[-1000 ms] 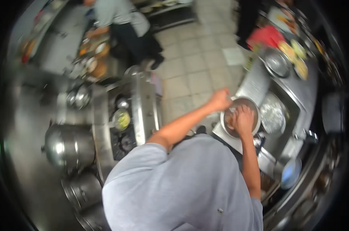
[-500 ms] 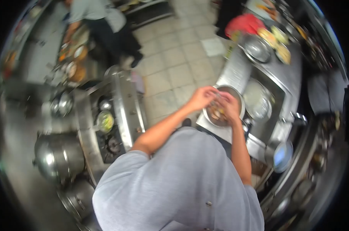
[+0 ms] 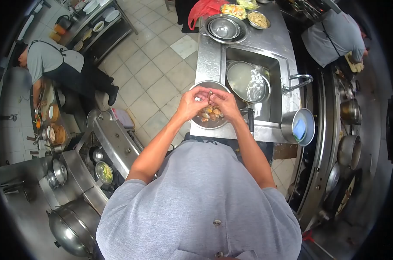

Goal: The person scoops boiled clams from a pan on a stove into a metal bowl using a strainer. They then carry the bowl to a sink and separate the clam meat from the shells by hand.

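Observation:
A round metal bowl [image 3: 200, 125] stands at the sink counter's near left corner. In it lie several brown and orange pieces that look like clams [image 3: 211, 113]. My left hand [image 3: 191, 103] and my right hand [image 3: 225, 104] meet above the bowl, thumbs and fingers pinched together. Between their fingertips is a small greyish piece, apparently a clam [image 3: 210, 92], mostly covered by the fingers.
Right of the bowl, the sink [image 3: 276, 69] holds a large pan of cloudy water [image 3: 239, 78]. A faucet [image 3: 302, 82] and a metal pot with something blue [image 3: 309, 128] are further right. Colanders [image 3: 224, 28] sit behind. Co-workers bend over counters at left [image 3: 53, 60] and right [image 3: 335, 37].
The camera view has turned, so the bowl and sink appear further left and the picture is sharper. Both hands stay together above the bowl.

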### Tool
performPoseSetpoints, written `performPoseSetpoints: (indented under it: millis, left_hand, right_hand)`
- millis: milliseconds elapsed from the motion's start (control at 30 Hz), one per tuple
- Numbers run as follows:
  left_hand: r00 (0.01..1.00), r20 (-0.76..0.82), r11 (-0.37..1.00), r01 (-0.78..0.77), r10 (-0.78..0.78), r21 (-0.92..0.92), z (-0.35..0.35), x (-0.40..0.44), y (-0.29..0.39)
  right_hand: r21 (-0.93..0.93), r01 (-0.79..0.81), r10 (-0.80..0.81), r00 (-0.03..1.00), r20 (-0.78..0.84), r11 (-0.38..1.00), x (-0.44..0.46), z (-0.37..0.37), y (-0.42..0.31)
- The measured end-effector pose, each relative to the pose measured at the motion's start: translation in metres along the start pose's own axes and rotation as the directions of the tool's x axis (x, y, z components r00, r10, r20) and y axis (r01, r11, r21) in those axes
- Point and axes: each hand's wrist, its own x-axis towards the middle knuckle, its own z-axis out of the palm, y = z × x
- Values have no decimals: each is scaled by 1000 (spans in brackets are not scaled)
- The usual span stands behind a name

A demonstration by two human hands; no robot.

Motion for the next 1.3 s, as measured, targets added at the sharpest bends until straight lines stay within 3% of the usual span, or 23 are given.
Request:
performPoseSetpoints:
  millis: [100, 133, 167, 233, 300, 367, 433, 600, 700, 767, 900, 967, 1067, 1167, 1267, 1300]
  left_hand:
    - [1000, 3, 997, 1, -1, -81, 1, 3, -9]
    - [996, 8, 993, -86, 87, -83, 1, 4, -17]
    - [997, 11, 994, -78, 79, -81, 1, 4, -25]
    - [996, -31, 993, -81, 79, -86, 2, 0, -25]
    - [995, -27, 988, -95, 93, -119, 0, -1, -29]
    - [1000, -13, 987, 20, -23, -160, -5, -1, -33]
    - [999, -18, 983, 41, -45, -178, -9, -1, -35]
    - [998, -22, 971, 59, -66, -232, -11, -4, -32]
    - [998, 14, 991, 65, -64, -114, -16, -6, -32]
    - [999, 16, 997, -47, 47, 59, -15, -5, -38]
    - [975, -7, 967, -217, 220, 134, -8, -5, -34]
    - [949, 41, 879, -304, 311, 367, -7, -4, -41]
    - [923, 71, 776, -357, 378, 520, -1, -7, -30]
    - [918, 83, 755, -368, 387, 542, -6, 4, -40]
    - [924, 160, 759, -378, 349, 530, -19, 24, -42]
    - [918, 190, 761, -395, 348, 515, -21, 29, -44]
  right_hand:
    - [-50, 77, -77, 997, -7, 996, 1, 2, -5]
    - [-63, 98, -99, 995, -6, 993, 2, 2, -1]
    - [-76, 119, -119, 993, -4, 990, 4, 3, 2]
    - [-83, 116, -117, 993, -7, 990, -3, 7, -6]
    - [-217, 66, -73, 997, -23, 974, -7, 9, -19]
    - [-297, 82, -90, 996, -16, 951, -4, 7, -9]
    - [-357, 85, -97, 995, -17, 930, -9, 12, -17]
    - [-296, 14, -35, 997, -65, 955, -7, 16, -16]
    - [-282, 4, -30, 996, -90, 960, 3, 15, -3]
    - [-308, -8, -26, 994, -107, 951, 6, 15, 5]
    - [-389, -81, -6, 976, -216, 918, 6, 28, 1]
    - [-426, -100, -12, 968, -252, 899, 3, 29, -9]
    - [-509, -210, 78, 960, -267, 835, 3, 29, -15]
    - [-517, -229, 98, 958, -268, 825, 15, 21, 2]
    - [-742, -132, 22, 987, -156, 657, 36, 6, 9]
    - [-740, -135, 29, 988, -155, 659, 38, 3, 8]
